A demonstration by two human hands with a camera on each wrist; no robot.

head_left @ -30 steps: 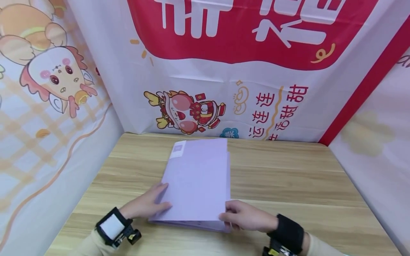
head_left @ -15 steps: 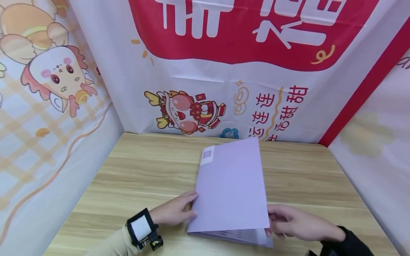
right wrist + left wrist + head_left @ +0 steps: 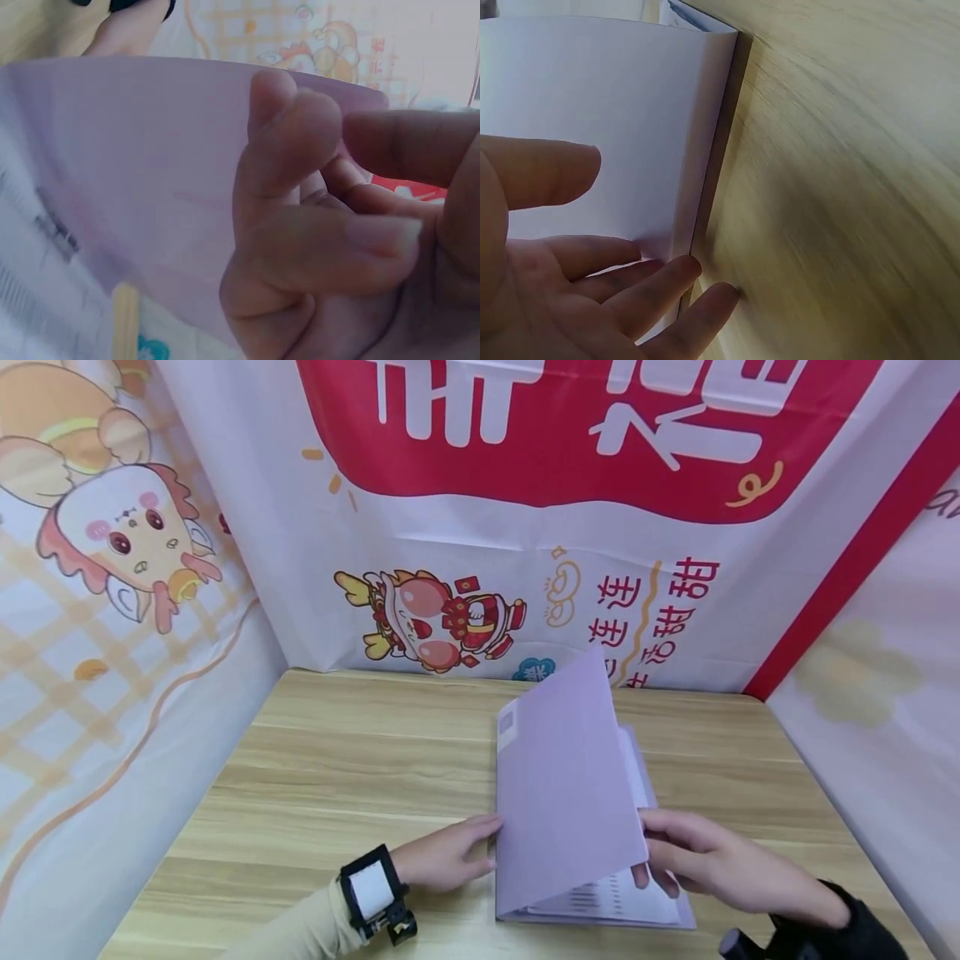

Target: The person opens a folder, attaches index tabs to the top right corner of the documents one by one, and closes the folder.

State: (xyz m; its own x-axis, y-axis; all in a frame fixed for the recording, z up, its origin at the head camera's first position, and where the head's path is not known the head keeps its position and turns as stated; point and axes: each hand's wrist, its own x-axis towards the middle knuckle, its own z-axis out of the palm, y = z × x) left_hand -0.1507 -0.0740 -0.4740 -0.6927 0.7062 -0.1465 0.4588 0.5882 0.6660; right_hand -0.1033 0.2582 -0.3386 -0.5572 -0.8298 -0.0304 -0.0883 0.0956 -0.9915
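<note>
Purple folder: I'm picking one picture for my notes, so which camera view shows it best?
Head view: the purple folder shows nearly whole, partly open, with printed paper inside. The left wrist view shows only part of its outside, up close; the right wrist, some printed paper and its inner side, partly hidden behind fingers.

Free way over the far left tabletop [image 3: 360,743], the tilted lilac folder cover [image 3: 566,785] a barrier to its right.
</note>
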